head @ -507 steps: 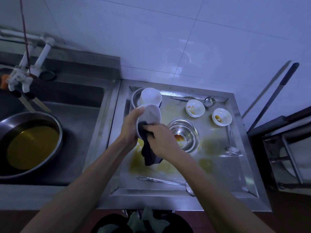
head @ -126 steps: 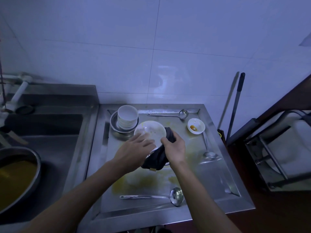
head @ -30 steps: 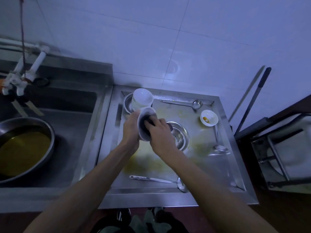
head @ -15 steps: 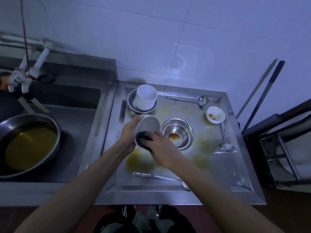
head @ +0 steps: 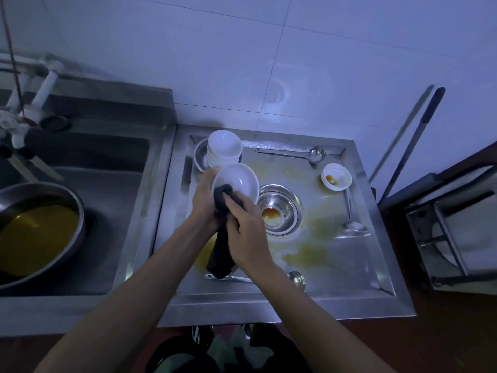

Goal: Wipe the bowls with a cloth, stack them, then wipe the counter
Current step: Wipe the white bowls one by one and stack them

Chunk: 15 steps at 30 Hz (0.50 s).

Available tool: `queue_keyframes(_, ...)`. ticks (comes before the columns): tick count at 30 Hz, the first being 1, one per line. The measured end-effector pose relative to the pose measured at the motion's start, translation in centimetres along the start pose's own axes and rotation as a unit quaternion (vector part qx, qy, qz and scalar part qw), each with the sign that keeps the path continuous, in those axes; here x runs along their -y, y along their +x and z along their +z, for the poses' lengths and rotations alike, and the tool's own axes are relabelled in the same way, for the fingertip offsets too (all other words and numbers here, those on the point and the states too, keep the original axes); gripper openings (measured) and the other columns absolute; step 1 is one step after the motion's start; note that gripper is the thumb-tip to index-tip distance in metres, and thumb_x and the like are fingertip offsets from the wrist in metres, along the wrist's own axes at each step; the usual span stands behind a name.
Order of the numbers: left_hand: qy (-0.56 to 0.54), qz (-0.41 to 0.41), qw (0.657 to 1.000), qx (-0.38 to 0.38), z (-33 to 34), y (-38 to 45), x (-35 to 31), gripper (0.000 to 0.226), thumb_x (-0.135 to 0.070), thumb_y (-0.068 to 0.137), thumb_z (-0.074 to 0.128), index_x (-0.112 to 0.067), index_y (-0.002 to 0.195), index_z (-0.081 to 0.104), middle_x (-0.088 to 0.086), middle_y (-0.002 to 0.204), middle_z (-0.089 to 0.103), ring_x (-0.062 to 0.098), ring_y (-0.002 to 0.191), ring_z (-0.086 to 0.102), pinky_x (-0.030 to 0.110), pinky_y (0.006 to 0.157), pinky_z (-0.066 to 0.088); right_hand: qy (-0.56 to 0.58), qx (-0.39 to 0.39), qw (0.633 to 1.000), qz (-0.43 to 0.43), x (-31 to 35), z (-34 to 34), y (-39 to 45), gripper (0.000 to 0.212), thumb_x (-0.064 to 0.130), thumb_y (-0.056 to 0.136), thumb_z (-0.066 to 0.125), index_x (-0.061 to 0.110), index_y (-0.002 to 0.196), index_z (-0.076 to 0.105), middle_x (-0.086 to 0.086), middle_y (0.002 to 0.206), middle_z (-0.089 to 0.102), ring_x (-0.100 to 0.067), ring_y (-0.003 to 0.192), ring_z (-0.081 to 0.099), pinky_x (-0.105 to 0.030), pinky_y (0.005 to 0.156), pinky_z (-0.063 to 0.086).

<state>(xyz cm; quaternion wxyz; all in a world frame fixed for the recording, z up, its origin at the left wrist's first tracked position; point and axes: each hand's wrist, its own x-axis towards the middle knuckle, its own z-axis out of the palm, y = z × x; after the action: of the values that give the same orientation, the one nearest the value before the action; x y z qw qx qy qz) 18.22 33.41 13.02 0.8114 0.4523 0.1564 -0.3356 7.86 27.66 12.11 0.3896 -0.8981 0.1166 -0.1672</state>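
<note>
Wiping the inside of one bowl before it joins the stack

Left hand [head: 205, 196] cups the white bowl [head: 236, 180] from behind; right hand [head: 246, 224], fingers curled, pinches the dark cloth [head: 222, 200] against its lower rim. I'd sweep around the whole rim, stack [head: 224, 148] is just beyond the fingertips.

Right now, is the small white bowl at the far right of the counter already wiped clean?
No, the small white bowl shows a brown-orange sauce stain inside and stands alone on the counter, apart from the stack of bowls.
</note>
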Motion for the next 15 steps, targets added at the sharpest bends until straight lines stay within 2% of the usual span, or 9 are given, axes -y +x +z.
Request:
queue_keyframes(2, -0.003, -0.008, 1.000, 0.024, -0.4, 0.0, -0.5, 0.033, -0.041, 0.091, 0.059, -0.010, 0.087, 0.065, 0.008, 0.074, 0.063, 0.023, 0.067, 0.062, 0.029, 0.058, 0.052, -0.063, -0.004, 0.993, -0.098, -0.8, -0.8, -0.5, 0.042, 0.004, 0.096, 0.048, 0.008, 0.137, 0.059, -0.009, 0.140, 0.054, -0.033, 0.114, 0.052, -0.036, 0.103, 0.042)
queue_keyframes(4, 0.008, -0.013, 0.998, 0.061, -0.9, 0.1, -0.8, 0.030, -0.038, 0.091, 0.056, -0.010, 0.097, 0.061, 0.010, 0.081, 0.059, 0.025, 0.074, 0.059, 0.031, 0.061, 0.050, -0.156, 0.011, 0.971, -0.183, -2.9, -2.0, -0.2, 0.041, 0.005, 0.094, 0.048, 0.006, 0.133, 0.062, -0.014, 0.139, 0.055, -0.036, 0.110, 0.054, -0.043, 0.097, 0.046)
queue_keyframes(6, 0.042, -0.020, 0.994, 0.099, -1.1, -0.1, -0.5, 0.029, -0.035, 0.094, 0.053, -0.009, 0.102, 0.061, 0.012, 0.089, 0.059, 0.024, 0.080, 0.058, 0.034, 0.070, 0.046, -0.233, 0.045, 0.948, -0.210, -4.6, -3.3, 0.8, 0.042, 0.004, 0.091, 0.048, 0.008, 0.131, 0.063, -0.013, 0.139, 0.056, -0.037, 0.110, 0.055, -0.045, 0.089, 0.046)
queue_keyframes(10, 0.104, -0.035, 0.988, 0.107, -0.9, -0.6, 0.3, 0.040, -0.042, 0.090, 0.056, -0.010, 0.111, 0.070, 0.016, 0.108, 0.061, 0.029, 0.100, 0.057, 0.042, 0.089, 0.039, -0.310, 0.090, 0.931, -0.171, -4.9, -4.1, 1.8, 0.051, 0.000, 0.080, 0.057, 0.011, 0.130, 0.062, -0.010, 0.139, 0.055, -0.035, 0.113, 0.052, -0.043, 0.087, 0.045)
queue_keyframes(13, 0.092, -0.034, 0.992, 0.081, -0.7, -0.6, 0.6, 0.040, -0.042, 0.085, 0.064, -0.012, 0.112, 0.064, 0.016, 0.106, 0.056, 0.029, 0.097, 0.055, 0.041, 0.084, 0.043, -0.295, 0.104, 0.945, -0.095, -4.0, -3.0, 1.4, 0.054, -0.002, 0.076, 0.065, 0.014, 0.128, 0.065, -0.008, 0.134, 0.058, -0.037, 0.106, 0.053, -0.047, 0.086, 0.050)
queue_keyframes(15, 0.065, -0.033, 0.996, 0.051, -0.7, -0.4, 1.0, 0.036, -0.040, 0.090, 0.064, -0.009, 0.108, 0.064, 0.016, 0.097, 0.060, 0.028, 0.087, 0.061, 0.036, 0.072, 0.051, -0.212, 0.124, 0.968, -0.045, -2.8, -2.6, 1.3, 0.047, 0.001, 0.082, 0.060, 0.014, 0.126, 0.069, -0.010, 0.129, 0.061, -0.039, 0.106, 0.056, -0.045, 0.091, 0.050)
